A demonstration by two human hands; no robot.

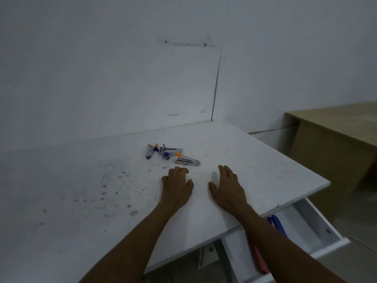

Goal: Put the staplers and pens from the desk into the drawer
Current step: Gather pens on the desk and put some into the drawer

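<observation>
Several small metal staplers with purple and orange parts lie in a loose cluster (165, 153) on the white desk (81, 190); the nearest one (187, 161) has an orange end. My left hand (176, 185) rests palm down just below that stapler, fingers curled, holding nothing. My right hand (226, 186) lies flat on the desk beside it, fingers apart and empty. Below the desk's right edge a white drawer (318, 227) stands pulled out; a blue item (277, 223) and a pink item (261, 260) lie inside, partly hidden by my right forearm.
Dark specks and stains cover the desk's left half (106, 190). A white wall rises behind the desk. A brown cardboard box (336, 144) stands on the floor to the right, past the desk's corner.
</observation>
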